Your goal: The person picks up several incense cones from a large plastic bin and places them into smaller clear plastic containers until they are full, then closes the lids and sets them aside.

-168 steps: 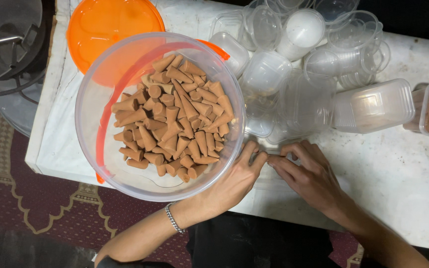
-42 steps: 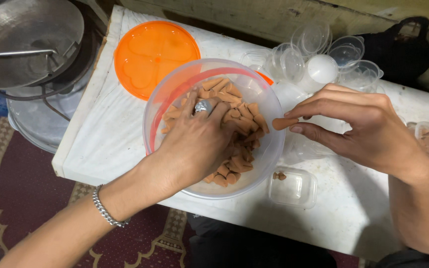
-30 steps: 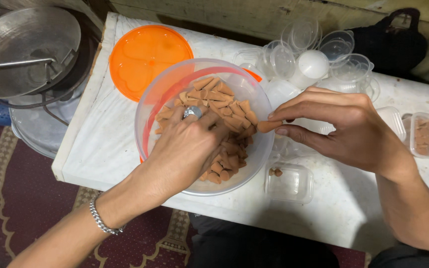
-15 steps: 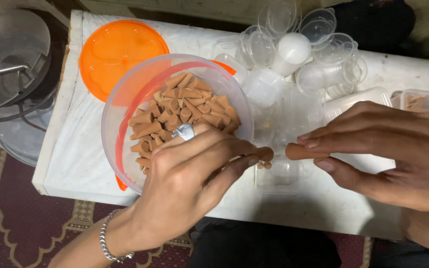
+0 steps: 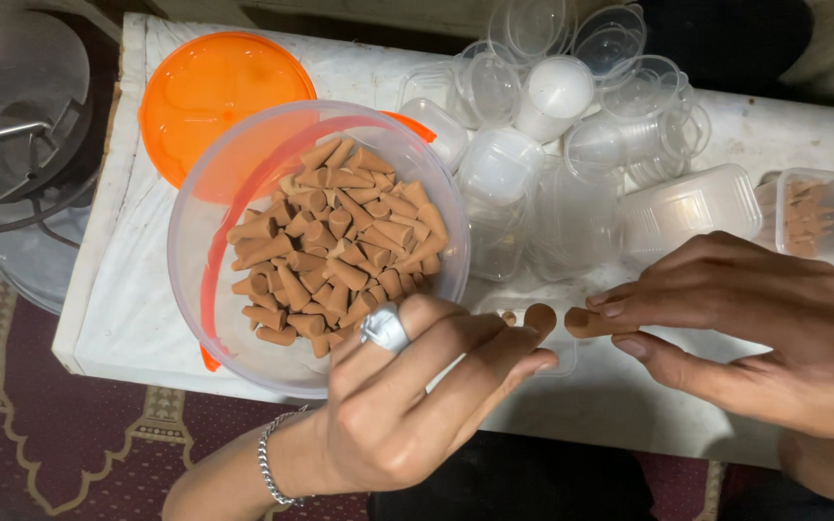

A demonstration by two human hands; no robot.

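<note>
A brown cone (image 5: 539, 316) is pinched in the left hand (image 5: 407, 405), another (image 5: 579, 321) in the right hand (image 5: 774, 328), both just beside the still-heaped bowl (image 5: 214, 193); beyond it, many clear containers (image 5: 581, 154) remain unfilled.

Small clear box (image 5: 544, 340) hidden behind fingers (image 5: 494, 352); pan (image 5: 12, 106) cropped.

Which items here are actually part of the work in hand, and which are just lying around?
In use:
left hand pinching a brown cone
right hand pinching another cone
clear bowl of brown cones
small clear box under the fingertips

Lying about:
orange lid
pile of empty clear containers
filled boxes at right
metal pans at left
</note>
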